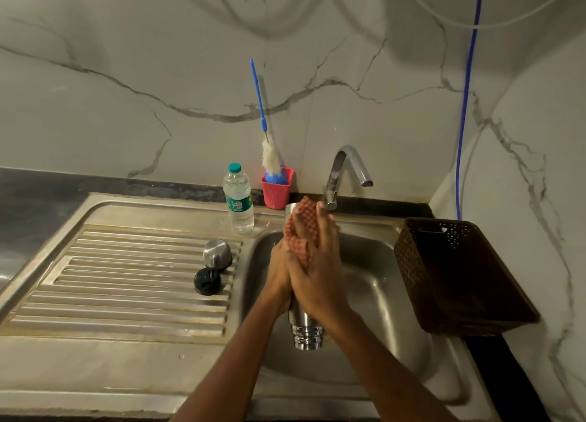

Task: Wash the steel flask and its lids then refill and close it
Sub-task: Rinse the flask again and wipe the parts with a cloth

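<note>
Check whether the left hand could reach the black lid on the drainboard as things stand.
Probably yes, once freed. The left hand grips the steel flask, with the right hand holding a checked cloth on it; the black lid lies on the drainboard close to its left, nothing between.

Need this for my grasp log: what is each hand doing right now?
Left hand: grips the steel flask.
Right hand: holds the red checked cloth against the flask.
</note>
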